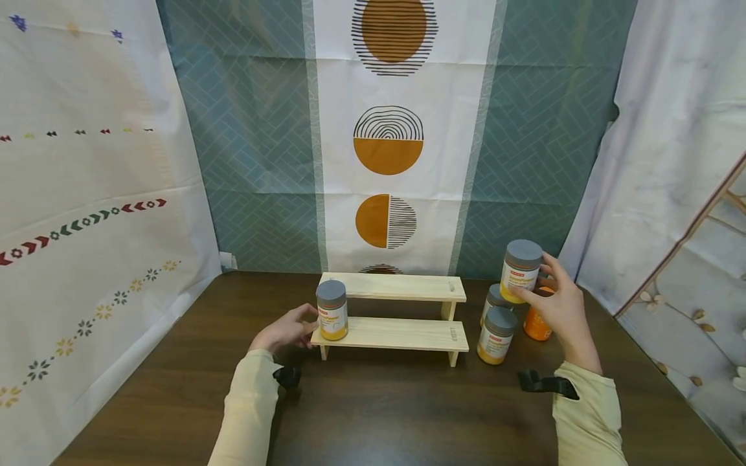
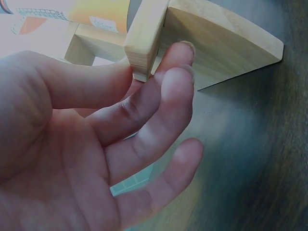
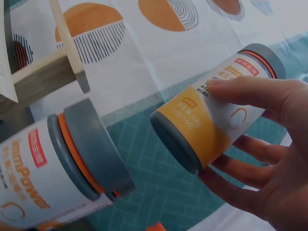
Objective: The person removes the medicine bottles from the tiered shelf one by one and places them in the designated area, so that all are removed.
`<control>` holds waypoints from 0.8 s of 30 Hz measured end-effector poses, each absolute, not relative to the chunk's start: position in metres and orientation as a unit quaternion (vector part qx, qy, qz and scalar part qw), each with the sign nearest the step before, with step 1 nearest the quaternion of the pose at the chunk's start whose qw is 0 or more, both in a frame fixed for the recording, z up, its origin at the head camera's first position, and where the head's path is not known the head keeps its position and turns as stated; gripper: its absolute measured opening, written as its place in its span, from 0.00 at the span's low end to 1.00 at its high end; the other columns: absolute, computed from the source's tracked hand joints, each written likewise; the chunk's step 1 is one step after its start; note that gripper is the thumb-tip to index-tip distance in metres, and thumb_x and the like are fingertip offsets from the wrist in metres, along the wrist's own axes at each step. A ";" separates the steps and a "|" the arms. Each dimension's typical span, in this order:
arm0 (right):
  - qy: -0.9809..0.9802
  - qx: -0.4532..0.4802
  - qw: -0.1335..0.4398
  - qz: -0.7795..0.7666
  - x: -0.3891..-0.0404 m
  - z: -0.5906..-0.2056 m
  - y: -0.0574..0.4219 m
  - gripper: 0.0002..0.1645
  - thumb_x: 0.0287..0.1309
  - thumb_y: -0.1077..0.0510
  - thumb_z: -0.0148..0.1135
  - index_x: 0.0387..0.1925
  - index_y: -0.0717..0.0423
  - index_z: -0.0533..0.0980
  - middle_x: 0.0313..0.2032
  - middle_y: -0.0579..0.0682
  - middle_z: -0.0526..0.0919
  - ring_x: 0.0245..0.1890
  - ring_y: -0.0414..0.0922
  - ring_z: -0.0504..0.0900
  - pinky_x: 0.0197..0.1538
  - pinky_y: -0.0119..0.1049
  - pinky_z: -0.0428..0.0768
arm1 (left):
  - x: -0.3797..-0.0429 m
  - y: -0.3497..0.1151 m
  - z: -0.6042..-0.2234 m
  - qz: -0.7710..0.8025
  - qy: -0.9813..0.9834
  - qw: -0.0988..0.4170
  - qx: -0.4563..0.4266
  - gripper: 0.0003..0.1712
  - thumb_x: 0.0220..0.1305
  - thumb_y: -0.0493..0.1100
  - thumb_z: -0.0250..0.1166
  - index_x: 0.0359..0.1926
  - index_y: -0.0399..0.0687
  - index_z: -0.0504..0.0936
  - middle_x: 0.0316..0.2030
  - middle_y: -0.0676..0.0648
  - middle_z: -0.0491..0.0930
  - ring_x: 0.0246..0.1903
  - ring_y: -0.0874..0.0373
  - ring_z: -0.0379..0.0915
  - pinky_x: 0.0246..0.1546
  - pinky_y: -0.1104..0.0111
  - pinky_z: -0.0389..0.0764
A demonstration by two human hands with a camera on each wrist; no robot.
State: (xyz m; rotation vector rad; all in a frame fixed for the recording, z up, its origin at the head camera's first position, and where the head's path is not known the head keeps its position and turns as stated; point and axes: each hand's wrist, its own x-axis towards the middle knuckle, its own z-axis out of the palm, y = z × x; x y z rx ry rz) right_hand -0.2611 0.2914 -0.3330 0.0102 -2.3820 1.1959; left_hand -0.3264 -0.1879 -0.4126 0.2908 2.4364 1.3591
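Note:
A two-step wooden shelf [image 1: 396, 333] stands on the table, and a grey-lidded supplement jar [image 1: 332, 312] sits upright at the left end of its lower step. My left hand [image 1: 287, 330] pinches that end; the left wrist view shows the thumb against the board's end [image 2: 144, 41] and fingertips at its underside. Raised at the right, my right hand [image 1: 564, 307] grips a second jar [image 1: 520, 272] with a white and yellow label. In the right wrist view, thumb and fingers wrap this jar [image 3: 211, 113] around its side, clear of the table.
Right of the shelf stand two more grey-lidded jars, one in front [image 1: 495, 336] and one partly hidden behind [image 1: 493, 301]. An orange container [image 1: 537, 323] is beside them, below my right hand. Patterned cloths hang behind [image 1: 256, 162] and along both sides of the dark table [image 1: 396, 414].

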 end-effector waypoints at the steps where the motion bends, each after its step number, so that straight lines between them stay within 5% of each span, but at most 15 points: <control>1: -0.869 0.001 0.232 0.436 -0.261 -0.334 0.294 0.52 0.54 0.51 0.71 0.74 0.50 0.52 0.66 0.68 0.65 0.57 0.60 0.74 0.36 0.17 0.69 | -0.327 -0.188 -0.413 0.478 0.856 0.168 0.102 0.19 0.71 0.41 0.54 0.58 0.38 0.65 0.28 0.46 0.82 0.26 0.56 0.76 0.32 0.63 0.76; 9: -0.866 0.006 0.217 0.450 -0.260 -0.340 0.317 0.52 0.55 0.50 0.70 0.75 0.47 0.51 0.65 0.65 0.65 0.43 0.20 0.66 0.38 0.16 0.72 | -0.329 -0.188 -0.413 0.478 0.857 0.168 0.093 0.18 0.71 0.42 0.54 0.57 0.39 0.65 0.25 0.48 0.80 0.25 0.56 0.76 0.33 0.64 0.77; 12: -0.868 0.016 0.219 0.445 -0.261 -0.343 0.323 0.50 0.54 0.51 0.70 0.73 0.45 0.54 0.61 0.59 0.69 0.41 0.17 0.67 0.38 0.17 0.72 | -0.328 -0.189 -0.413 0.479 0.857 0.167 0.091 0.18 0.71 0.42 0.54 0.57 0.39 0.65 0.24 0.48 0.79 0.25 0.55 0.76 0.33 0.64 0.76; 17: -0.874 0.042 0.222 0.430 -0.261 -0.351 0.337 0.48 0.52 0.55 0.73 0.70 0.49 0.58 0.49 0.35 0.72 0.40 0.17 0.71 0.39 0.18 0.73 | -0.328 -0.190 -0.412 0.479 0.856 0.169 0.098 0.18 0.72 0.42 0.53 0.58 0.39 0.64 0.25 0.48 0.80 0.26 0.56 0.77 0.33 0.63 0.77; 24: -0.895 0.058 0.149 0.417 -0.257 -0.363 0.353 0.49 0.53 0.52 0.71 0.71 0.47 0.55 0.57 0.56 0.71 0.43 0.21 0.69 0.41 0.29 0.75 | -0.329 -0.189 -0.412 0.475 0.857 0.173 0.102 0.19 0.72 0.42 0.53 0.58 0.39 0.64 0.26 0.48 0.81 0.26 0.56 0.77 0.34 0.63 0.76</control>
